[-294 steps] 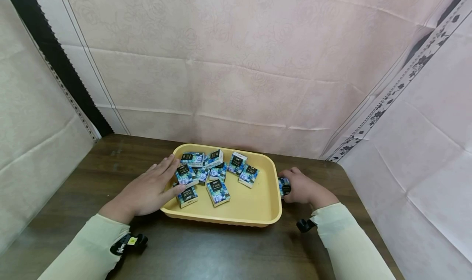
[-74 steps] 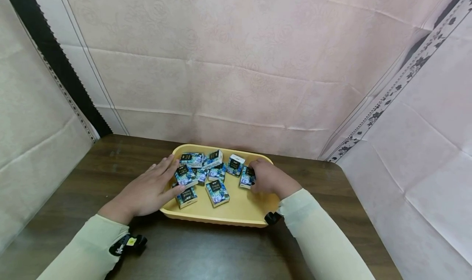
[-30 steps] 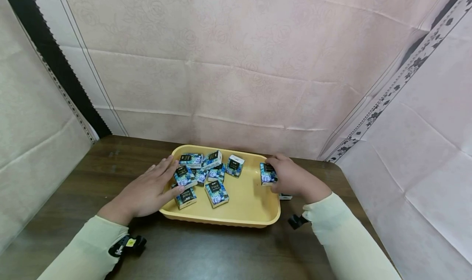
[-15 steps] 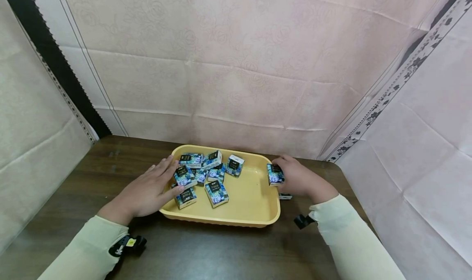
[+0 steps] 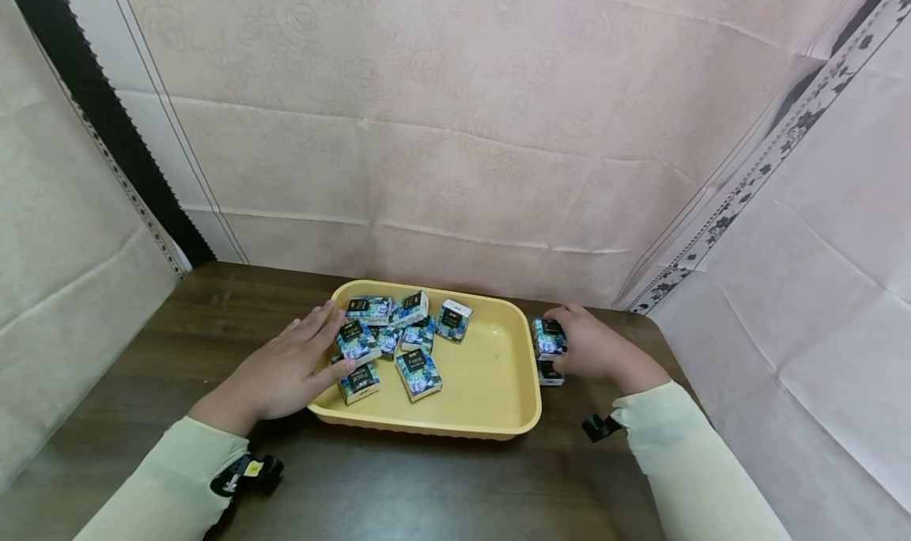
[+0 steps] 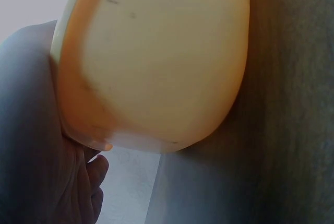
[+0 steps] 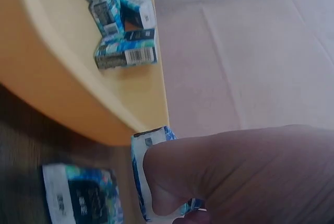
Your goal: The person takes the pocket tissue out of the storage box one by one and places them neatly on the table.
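My left hand (image 5: 292,367) rests on the left rim of a yellow tray (image 5: 491,391), fingers straight and thumb over the edge near the boxes. In the left wrist view the tray wall (image 6: 167,67) covers most of that hand's work. My right hand (image 5: 598,355) pinches a small blue floral box (image 5: 546,337) with a dark label, just outside the tray's right side. Thumb and box (image 7: 151,138) show close up in the right wrist view. Below it a second such box (image 5: 550,373) lies on the table, partly covered by the hand.
Several matching boxes (image 5: 420,373) lie in the tray's left and middle, some overlapping. The tray stands on a dark wooden table (image 5: 398,486). Pale patterned cloth (image 5: 455,145) hangs behind the table and at both sides.
My right hand reached into the tray, took hold of a box, and carried it right over the rim to beside the tray. The left hand stays on the rim.
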### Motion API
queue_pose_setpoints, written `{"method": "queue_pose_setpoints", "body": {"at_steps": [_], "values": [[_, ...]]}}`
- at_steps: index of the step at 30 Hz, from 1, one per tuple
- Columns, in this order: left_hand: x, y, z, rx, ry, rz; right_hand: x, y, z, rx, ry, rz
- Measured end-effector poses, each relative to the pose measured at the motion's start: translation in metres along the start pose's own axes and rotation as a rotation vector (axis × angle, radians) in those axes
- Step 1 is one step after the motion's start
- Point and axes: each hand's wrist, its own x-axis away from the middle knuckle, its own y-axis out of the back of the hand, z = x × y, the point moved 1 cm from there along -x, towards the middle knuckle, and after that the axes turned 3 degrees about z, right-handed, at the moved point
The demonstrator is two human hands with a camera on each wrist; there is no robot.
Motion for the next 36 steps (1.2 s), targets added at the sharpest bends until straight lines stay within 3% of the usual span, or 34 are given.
{"method": "queue_pose_setpoints", "body": {"at_steps": [24,36], "values": [[-0.002,-0.002,0.002,-0.008,0.002,0.001,0.003,-0.02,-0.061,-0.018,-0.113,-0.013],[-0.001,0.0,0.0,-0.007,0.007,0.008,0.002,-0.04,-0.071,-0.041,-0.123,0.028]]}}
